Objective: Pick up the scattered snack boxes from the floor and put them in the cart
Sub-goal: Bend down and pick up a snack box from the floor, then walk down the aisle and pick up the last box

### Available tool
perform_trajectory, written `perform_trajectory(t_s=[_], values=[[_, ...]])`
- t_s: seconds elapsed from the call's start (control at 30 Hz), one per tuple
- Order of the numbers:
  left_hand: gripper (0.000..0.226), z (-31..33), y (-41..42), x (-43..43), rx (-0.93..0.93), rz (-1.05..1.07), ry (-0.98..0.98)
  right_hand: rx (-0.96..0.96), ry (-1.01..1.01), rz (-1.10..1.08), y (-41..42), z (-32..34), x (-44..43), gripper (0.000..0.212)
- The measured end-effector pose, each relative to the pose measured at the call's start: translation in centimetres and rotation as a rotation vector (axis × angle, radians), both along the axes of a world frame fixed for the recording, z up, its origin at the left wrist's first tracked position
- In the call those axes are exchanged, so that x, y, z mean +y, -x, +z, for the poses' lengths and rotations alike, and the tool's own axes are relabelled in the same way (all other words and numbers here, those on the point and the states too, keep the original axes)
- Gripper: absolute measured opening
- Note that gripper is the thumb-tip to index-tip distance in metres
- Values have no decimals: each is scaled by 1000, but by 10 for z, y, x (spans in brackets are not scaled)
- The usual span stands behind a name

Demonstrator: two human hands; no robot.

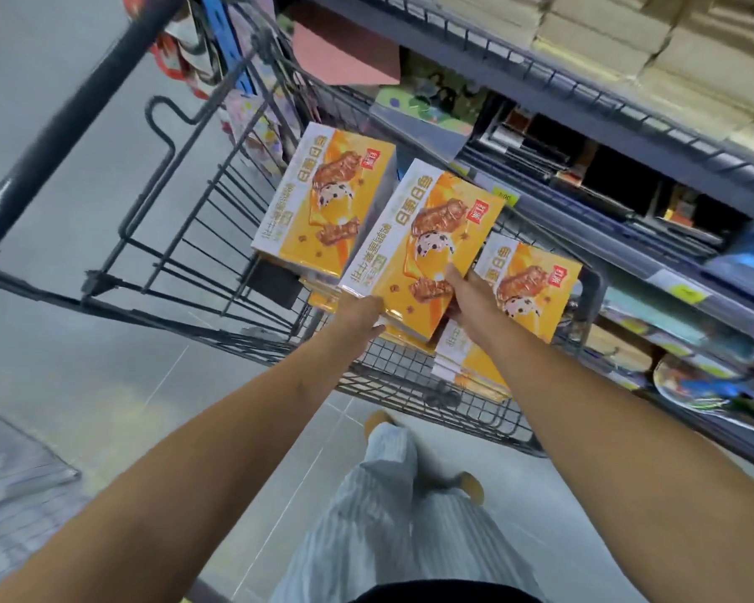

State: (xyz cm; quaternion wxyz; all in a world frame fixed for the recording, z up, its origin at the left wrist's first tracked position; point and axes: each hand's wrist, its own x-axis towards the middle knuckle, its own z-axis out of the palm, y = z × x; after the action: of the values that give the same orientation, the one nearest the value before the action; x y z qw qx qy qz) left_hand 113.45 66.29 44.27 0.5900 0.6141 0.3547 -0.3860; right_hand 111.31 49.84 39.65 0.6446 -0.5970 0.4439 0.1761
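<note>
Step in hand: lowering one snack box (418, 250) into the cart (162, 237), as I judge it; it sits at the centre of the frame, above the basket and over other boxes.
Left hand (358, 313): curled round the near lower corner of the held box, fingers tucked under its edge.
Right hand (469, 293): pinching the box's near right edge, thumb lying on the printed face, the other fingers hidden beneath.
Boxes already in the cart: one box (327, 202) up and left of the held one, another box (529, 289) to its right, more stacked underneath (466, 367) and only partly seen.
Doing it well: keep the box flat and level, bring it down into the gap between its two neighbours, and slide the fingers out sideways only when it rests on the stack, so nothing tips against the wire side.
Watch for: the stack below looks uneven; a box set down off-centre could slide.
Printing: orange and white faces picturing chocolate-coated bars and a speckled cream piece; large Chinese characters along the face and white side, and a small red brand tag (477, 209), none of which I can read with confidence.
Surroundings: store shelving (584, 137) fills the right of the frame with yellow price tags, too blurred to read; grey floor (62, 124) at left.
</note>
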Motion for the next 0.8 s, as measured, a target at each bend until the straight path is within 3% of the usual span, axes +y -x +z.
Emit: perform_trajectory(t_s=[0.17, 0.27, 0.53, 0.63, 0.7, 0.8], values=[[46, 13, 1, -5, -34, -90, -7, -45, -12, 34, 2, 21, -2, 52], [49, 26, 6, -9, -56, -115, -12, -94, -15, -3, 16, 38, -8, 55], [66, 56, 58, -55, -88, -117, -28, -176, 3, -168, 102, 82, -51, 20], [76, 60, 106, -85, -116, -229, 19, -217, 23, -277, 164, 83, -77, 25], [66, 66, 143, -106, -160, -353, 17, -223, 39, -334, 210, 83, -93, 23], [53, 76, 207, -140, -171, -512, 80, -249, 39, -401, 288, 82, -117, 39]])
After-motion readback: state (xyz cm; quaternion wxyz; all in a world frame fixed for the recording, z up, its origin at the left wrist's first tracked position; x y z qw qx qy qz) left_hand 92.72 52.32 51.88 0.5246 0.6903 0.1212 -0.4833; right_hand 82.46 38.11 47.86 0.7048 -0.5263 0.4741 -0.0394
